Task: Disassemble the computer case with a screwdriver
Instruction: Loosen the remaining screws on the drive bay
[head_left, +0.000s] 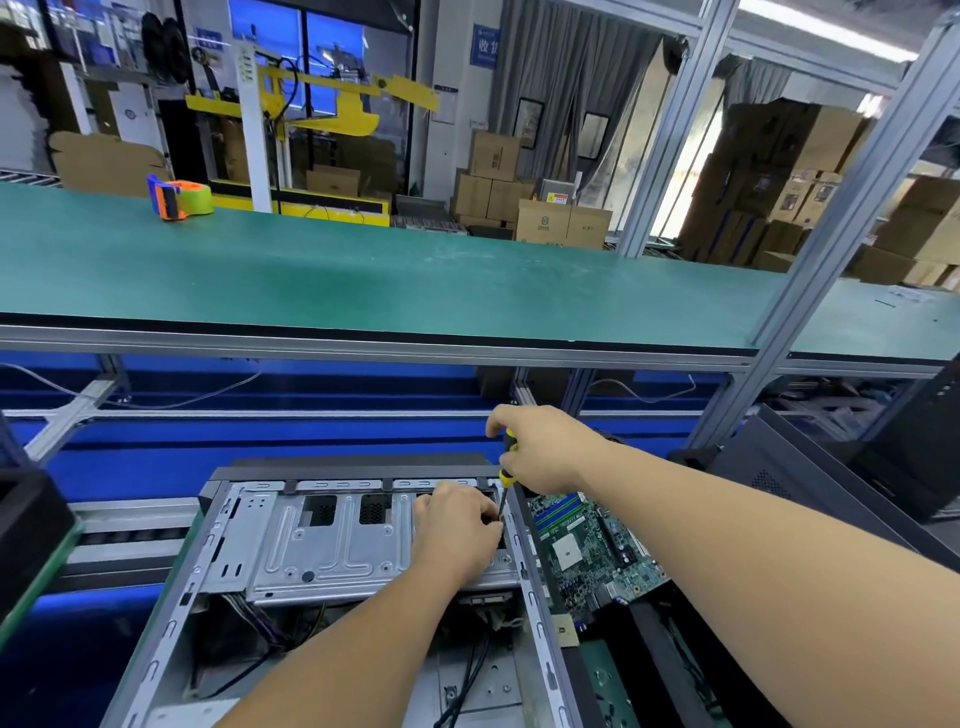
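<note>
Factory bench, head view only: long green-topped shelf (415, 270) runs across at upper level, a tape dispenser (179, 197) on it at far left, cardboard boxes (561, 223) stacked behind. Blue conveyor surface (156, 457) below.

Computer case (332, 571) lies open on its side in the lower centre, side panel already off, silver drive cage (322, 540) exposed near the far end. A loose motherboard (592, 551) sits just beside the case on its right; a dark tower (810, 467) stands further right.

Right hand (545, 447) is wrapped round the yellow-and-black handle of the screwdriver (506, 467), fingers curled firmly; the shaft points down into the far right corner of the cage. Left hand (460, 530) rests on the cage top, fingers bent at the shaft's lower end, apparently steadying the tip (whether it pinches the shaft or a screw I cannot tell; the tip and any screw are hidden by the fingers).

Step in hand, as judged: backing out a cage screw at that corner.

Notes for doing it well:
- keep the shaft in line with the screw axis, tilt invites cam-out
- press down while turning
- left fingers guide only, ready to catch the screw before it drops into the cables (467, 675) below.
</note>
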